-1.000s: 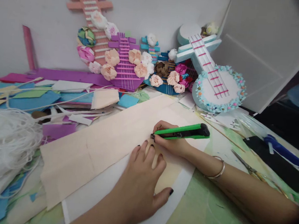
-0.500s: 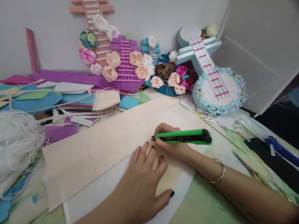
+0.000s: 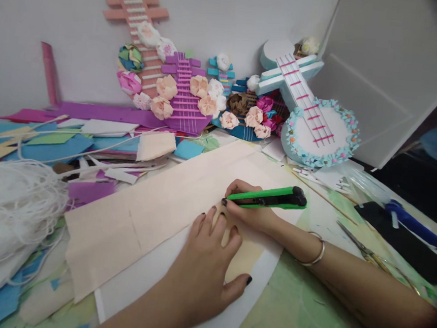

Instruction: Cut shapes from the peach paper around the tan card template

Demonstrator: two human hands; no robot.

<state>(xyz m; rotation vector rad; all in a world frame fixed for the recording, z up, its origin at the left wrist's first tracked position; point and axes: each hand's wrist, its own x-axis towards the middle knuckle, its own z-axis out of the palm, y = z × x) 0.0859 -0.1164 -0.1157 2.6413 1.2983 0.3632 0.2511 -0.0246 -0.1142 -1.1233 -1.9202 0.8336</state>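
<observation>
A long strip of pale peach paper (image 3: 121, 227) lies slantwise over a white sheet (image 3: 142, 290). My left hand (image 3: 207, 265) rests palm down with fingers spread, its fingertips by the lower edge of the strip and over a smaller yellowish piece (image 3: 246, 256). Just beyond those fingertips, my right hand (image 3: 251, 207) grips a green and black utility knife (image 3: 267, 197) in a pinch. The knife's handle points right; its blade end is hidden by my fingers.
White cord (image 3: 11, 207) is heaped at the left beside coloured paper scraps (image 3: 63, 145). Paper instruments with flowers (image 3: 186, 95) and a light blue banjo shape (image 3: 317, 126) stand at the back. Scissors (image 3: 364, 248) and a black strip (image 3: 406, 244) lie right.
The view has shifted slightly. My right hand and the knife remain at nearly the same spot on the paper, and the knife's handle end sits slightly higher and further left.
</observation>
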